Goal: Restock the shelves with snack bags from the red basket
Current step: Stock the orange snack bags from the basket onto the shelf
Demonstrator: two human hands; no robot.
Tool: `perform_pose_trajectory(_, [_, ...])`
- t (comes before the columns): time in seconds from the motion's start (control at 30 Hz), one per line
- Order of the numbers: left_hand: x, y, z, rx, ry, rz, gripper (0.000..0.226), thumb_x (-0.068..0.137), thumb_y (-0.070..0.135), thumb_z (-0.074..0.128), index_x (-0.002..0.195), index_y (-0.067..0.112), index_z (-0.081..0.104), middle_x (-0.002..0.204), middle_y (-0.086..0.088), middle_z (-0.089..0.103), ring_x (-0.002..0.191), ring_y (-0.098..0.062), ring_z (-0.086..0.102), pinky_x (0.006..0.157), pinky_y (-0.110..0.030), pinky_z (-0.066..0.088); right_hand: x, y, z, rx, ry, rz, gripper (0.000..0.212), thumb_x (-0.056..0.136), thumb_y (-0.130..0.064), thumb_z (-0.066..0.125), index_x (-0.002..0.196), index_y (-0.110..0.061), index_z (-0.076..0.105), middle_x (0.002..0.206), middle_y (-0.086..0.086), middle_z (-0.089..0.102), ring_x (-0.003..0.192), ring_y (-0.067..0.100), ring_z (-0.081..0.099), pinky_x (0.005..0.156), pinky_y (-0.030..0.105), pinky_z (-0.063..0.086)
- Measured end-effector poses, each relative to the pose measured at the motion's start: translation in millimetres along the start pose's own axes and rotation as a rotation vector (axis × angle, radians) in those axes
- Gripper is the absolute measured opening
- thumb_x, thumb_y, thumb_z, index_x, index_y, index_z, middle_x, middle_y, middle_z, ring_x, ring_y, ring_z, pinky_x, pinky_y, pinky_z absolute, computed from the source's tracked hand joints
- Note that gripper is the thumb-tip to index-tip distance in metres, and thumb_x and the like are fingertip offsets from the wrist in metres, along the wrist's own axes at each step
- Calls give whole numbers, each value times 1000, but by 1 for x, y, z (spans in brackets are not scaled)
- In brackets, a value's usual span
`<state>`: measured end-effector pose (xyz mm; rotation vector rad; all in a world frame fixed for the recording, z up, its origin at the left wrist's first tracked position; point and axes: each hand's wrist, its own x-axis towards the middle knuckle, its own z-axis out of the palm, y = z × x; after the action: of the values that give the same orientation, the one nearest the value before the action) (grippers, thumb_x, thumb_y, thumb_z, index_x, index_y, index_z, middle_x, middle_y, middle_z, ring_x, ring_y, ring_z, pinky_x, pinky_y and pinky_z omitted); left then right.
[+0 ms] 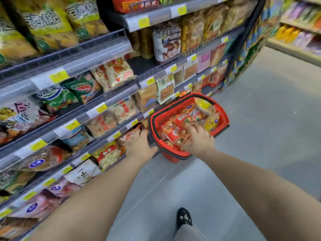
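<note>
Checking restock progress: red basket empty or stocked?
Stocked: red basket holds several orange and yellow snack bags; right hand touches them.

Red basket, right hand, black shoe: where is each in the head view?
red basket [165, 116]: head view, inner left wall.
right hand [199, 140]: head view, back of hand.
black shoe [184, 217]: head view, its top.

nothing reads for certain: the yellow price tags [58, 76] on the shelves [104, 54] are blurred, and the big chinese characters on the yellow-green bags [46, 23] at eleven o'clock are too smeared.
</note>
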<state>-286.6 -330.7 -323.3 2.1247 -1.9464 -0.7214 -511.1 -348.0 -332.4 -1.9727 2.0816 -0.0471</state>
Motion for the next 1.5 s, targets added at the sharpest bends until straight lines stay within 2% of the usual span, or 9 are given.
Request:
perform_pose_trajectory(0.1, [10, 40, 41, 19, -64, -23, 70, 79, 42, 66, 139, 20, 37, 150, -9, 27, 135, -31, 32, 102, -44, 39, 12, 55, 0, 12, -44, 51, 76, 76, -50, 63, 142, -32, 28, 145, 5, 32, 132, 29, 31, 106, 48, 31])
perform_pose_trajectory(0.33, [42, 92, 102, 34, -189, -69, 73, 81, 40, 65, 143, 18, 32, 152, -9, 23, 136, -32, 31, 105, -46, 37, 41, 149, 6, 24, -104, 146, 82, 76, -52, 65, 144, -31, 25, 145, 3, 32, 133, 26, 33, 104, 41, 31])
perform_pose_trajectory(0.57, [111, 121, 134, 57, -282, -86, 70, 81, 38, 65, 140, 17, 34, 146, -8, 30, 130, -28, 37, 104, -43, 38, 96, 188, 16, 19, -165, 221, 82, 77, -52, 64, 145, -28, 25, 147, 4, 31, 134, 26, 31, 104, 41, 32])
perform_pose_trajectory(0.67, [154, 138, 147, 57, -301, -82, 70, 82, 46, 62, 139, 18, 33, 142, -5, 33, 128, -26, 39, 100, -42, 40, 129, 204, 20, 29, -190, 248, 80, 78, -50, 64, 144, -28, 26, 147, 4, 32, 133, 26, 31, 105, 39, 33])
perform_pose_trajectory(0.77, [201, 160, 155, 17, -316, -89, 75, 83, 54, 61, 142, 18, 33, 148, -5, 29, 133, -26, 36, 102, -44, 40, 170, 219, 17, 32, -220, 261, 80, 78, -49, 65, 145, -27, 26, 145, 6, 34, 132, 27, 32, 104, 40, 34])
perform_pose_trajectory(0.87, [245, 179, 161, 8, -326, -49, 77, 83, 49, 64, 145, 19, 30, 152, -7, 25, 137, -27, 31, 107, -45, 36, 211, 230, 17, 63, -215, 266, 79, 77, -48, 66, 143, -24, 30, 142, 7, 37, 129, 28, 35, 102, 40, 35])
perform_pose_trajectory(1.07, [311, 213, 184, 94, -313, -19, 76, 82, 41, 66, 145, 21, 28, 159, -7, 9, 143, -30, 19, 111, -46, 25, 285, 262, 20, 21, -239, 190, 79, 75, -40, 68, 143, -26, 30, 143, 8, 36, 129, 29, 35, 102, 40, 34])
perform_pose_trajectory(1.2, [348, 236, 217, 149, -313, -20, 80, 81, 40, 67, 146, 20, 25, 158, -9, 11, 143, -30, 16, 115, -52, 19, 339, 294, 26, -26, -307, 96, 82, 75, -41, 68, 144, -26, 28, 145, 9, 33, 130, 30, 33, 102, 42, 33])
perform_pose_trajectory(1.5, [418, 291, 326, 132, -373, -232, 93, 79, 42, 69, 150, 21, 12, 158, -10, 7, 143, -31, 18, 113, -54, 20, 462, 372, 72, -129, -399, -148, 75, 74, -43, 65, 139, -27, 32, 139, 4, 39, 126, 28, 38, 100, 41, 34])
